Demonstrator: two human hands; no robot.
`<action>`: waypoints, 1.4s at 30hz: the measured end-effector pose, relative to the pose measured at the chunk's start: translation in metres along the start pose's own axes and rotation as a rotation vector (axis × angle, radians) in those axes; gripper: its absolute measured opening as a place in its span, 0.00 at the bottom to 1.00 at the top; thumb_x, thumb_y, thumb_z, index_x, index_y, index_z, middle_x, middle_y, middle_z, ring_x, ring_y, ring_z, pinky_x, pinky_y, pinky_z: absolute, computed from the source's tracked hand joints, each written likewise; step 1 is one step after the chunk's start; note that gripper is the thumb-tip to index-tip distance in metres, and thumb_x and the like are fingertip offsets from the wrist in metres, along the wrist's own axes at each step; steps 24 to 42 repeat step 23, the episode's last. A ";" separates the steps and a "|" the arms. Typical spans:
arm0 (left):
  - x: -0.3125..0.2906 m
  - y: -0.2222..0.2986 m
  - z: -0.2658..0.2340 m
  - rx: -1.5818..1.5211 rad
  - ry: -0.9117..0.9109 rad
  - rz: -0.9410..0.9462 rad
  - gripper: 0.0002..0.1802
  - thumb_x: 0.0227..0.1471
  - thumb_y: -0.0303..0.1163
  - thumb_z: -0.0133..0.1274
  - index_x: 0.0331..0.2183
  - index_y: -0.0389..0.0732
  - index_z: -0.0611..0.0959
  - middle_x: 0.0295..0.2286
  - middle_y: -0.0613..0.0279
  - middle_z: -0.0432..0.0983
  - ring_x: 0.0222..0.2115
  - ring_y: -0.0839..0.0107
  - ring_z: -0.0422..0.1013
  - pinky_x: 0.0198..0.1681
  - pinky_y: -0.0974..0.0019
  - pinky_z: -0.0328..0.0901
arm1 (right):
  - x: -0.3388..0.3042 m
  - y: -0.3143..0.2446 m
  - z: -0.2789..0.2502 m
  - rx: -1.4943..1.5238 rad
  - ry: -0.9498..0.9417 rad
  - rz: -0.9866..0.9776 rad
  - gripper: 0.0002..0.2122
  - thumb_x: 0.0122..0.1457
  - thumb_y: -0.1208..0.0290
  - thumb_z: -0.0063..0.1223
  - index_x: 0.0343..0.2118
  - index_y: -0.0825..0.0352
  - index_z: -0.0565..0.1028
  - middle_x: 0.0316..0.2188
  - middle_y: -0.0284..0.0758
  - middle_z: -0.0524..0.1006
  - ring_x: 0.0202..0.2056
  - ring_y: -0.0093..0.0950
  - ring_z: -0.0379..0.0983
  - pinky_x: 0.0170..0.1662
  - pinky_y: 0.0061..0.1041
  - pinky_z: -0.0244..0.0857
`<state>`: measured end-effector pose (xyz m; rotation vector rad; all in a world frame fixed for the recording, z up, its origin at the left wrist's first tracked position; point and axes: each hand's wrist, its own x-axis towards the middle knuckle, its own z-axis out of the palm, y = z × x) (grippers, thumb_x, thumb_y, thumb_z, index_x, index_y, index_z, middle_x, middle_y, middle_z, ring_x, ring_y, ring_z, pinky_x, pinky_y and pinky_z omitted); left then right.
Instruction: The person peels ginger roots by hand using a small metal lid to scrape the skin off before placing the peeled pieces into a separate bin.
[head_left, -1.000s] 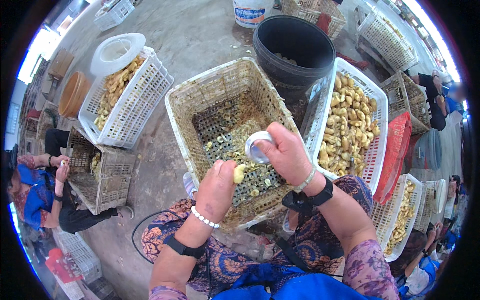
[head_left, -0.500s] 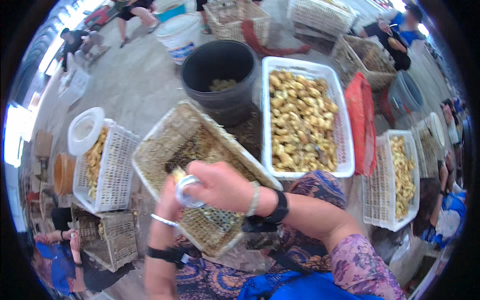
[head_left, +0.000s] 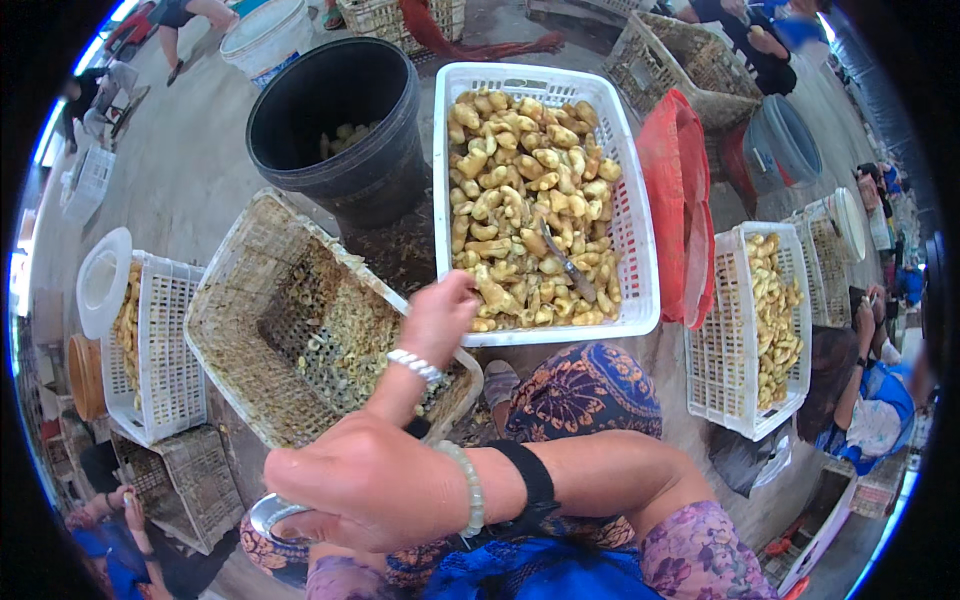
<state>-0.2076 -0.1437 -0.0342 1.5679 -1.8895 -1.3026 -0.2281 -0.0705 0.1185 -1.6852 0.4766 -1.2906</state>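
My left hand [head_left: 440,312], with a white braided bracelet, reaches over the near left rim of a white plastic basket [head_left: 645,270]. Its fingers are curled against knobby, ginger-like roots [head_left: 520,205] heaped inside; whatever they grip is hidden. On the heap lies a knife [head_left: 568,262] with a dark handle. My right hand [head_left: 360,485] is closed low in front of me, crossing over my left forearm. It holds a shiny metal tool with a rounded, ring-like end [head_left: 278,520]; the rest is covered by the fingers. Beneath my left hand, a tilted dirty basket [head_left: 235,300] contains pale peelings [head_left: 345,320].
A black bucket [head_left: 330,110] with some pale pieces stands behind the dirty basket. Red mesh sacking [head_left: 675,200] leans along the white basket's right side. Other root-filled baskets stand left [head_left: 170,350] and right [head_left: 715,340]. Several people sit around the edges.
My hands were together over the dirty basket, a pale piece at the tool. Now my left hand has gone to the root basket and my right has drawn back toward me. The view has shifted.
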 end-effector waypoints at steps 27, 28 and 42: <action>0.020 -0.027 0.034 -0.970 0.220 -0.150 0.24 0.44 0.34 0.57 0.42 0.45 0.65 0.38 0.52 0.75 0.35 0.49 0.73 0.45 0.46 0.67 | 0.033 0.007 -0.103 0.304 0.540 0.283 0.09 0.64 0.66 0.45 0.39 0.67 0.70 0.32 0.28 0.74 0.33 0.15 0.71 0.35 0.13 0.65; 0.020 -0.027 0.034 -0.970 0.220 -0.150 0.24 0.44 0.34 0.57 0.42 0.45 0.65 0.38 0.52 0.75 0.35 0.49 0.73 0.45 0.46 0.67 | 0.033 0.007 -0.103 0.304 0.540 0.283 0.09 0.64 0.66 0.45 0.39 0.67 0.70 0.32 0.28 0.74 0.33 0.15 0.71 0.35 0.13 0.65; 0.020 -0.027 0.034 -0.970 0.220 -0.150 0.24 0.44 0.34 0.57 0.42 0.45 0.65 0.38 0.52 0.75 0.35 0.49 0.73 0.45 0.46 0.67 | 0.033 0.007 -0.103 0.304 0.540 0.283 0.09 0.64 0.66 0.45 0.39 0.67 0.70 0.32 0.28 0.74 0.33 0.15 0.71 0.35 0.13 0.65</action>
